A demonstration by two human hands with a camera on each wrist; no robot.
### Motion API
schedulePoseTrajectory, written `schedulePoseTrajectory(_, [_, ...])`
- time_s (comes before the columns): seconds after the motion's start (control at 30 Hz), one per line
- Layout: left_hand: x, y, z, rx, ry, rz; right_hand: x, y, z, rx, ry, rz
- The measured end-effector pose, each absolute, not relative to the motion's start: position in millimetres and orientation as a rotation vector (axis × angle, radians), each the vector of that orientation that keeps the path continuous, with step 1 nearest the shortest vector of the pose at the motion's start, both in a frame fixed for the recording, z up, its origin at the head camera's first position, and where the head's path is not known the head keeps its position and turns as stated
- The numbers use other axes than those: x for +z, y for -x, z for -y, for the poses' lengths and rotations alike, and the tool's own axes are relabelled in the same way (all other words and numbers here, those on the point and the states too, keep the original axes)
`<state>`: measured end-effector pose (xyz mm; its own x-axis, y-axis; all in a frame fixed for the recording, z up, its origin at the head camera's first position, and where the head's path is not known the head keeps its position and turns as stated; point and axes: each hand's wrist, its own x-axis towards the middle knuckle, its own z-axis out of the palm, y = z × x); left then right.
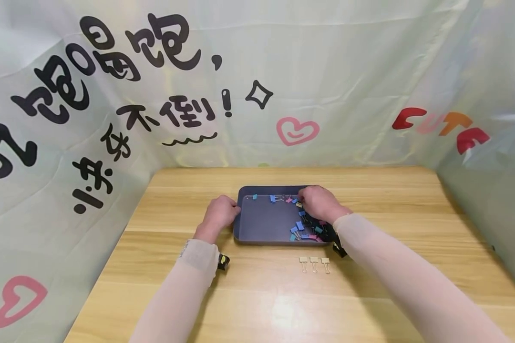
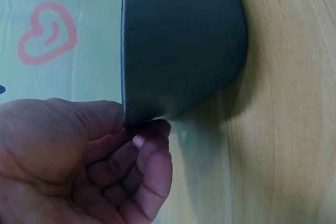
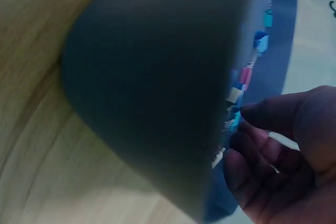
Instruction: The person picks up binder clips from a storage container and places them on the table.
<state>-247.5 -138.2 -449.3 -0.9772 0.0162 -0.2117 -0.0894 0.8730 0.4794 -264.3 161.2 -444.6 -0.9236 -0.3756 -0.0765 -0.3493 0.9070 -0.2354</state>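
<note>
A dark grey-blue tray (image 1: 263, 221) rests on the wooden table, with small coloured binder clips (image 1: 299, 226) strewn mostly along its right side. My left hand (image 1: 221, 211) pinches the tray's left rim; in the left wrist view the thumb lies along the edge and a bent finger is under it. Over the tray's far right part, my right hand (image 1: 319, 202) reaches in among the clips. Its thumb and fingers (image 3: 244, 174) are bent close over them in the right wrist view, and I cannot tell whether a clip is between the fingertips.
Three pale yellow binder clips (image 1: 314, 263) lie in a row on the table (image 1: 257, 295) in front of the tray. A light printed cloth (image 1: 352, 71) stands behind the table and along both sides. Black wrist cameras (image 1: 224, 261) are strapped at both wrists.
</note>
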Motion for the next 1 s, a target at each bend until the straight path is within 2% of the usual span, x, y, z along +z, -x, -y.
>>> schedulePoseTrajectory(0.37, [-451.2, 247.3, 136.1, 0.744, 0.037, -2.846, -458.2, 269.1, -162.1, -0.294, 0.555, -2.991])
schedulePoseTrajectory(0.7, [-451.7, 248.2, 137.7, 0.759, 0.051, -2.842, -456.4, 268.9, -161.7, -0.255, 0.767, -2.953])
schedulePoseTrajectory(1.0, [-450.5, 247.1, 136.1, 0.774, 0.07, -2.838, -456.0, 269.7, -163.1, -0.218, 0.774, -2.93])
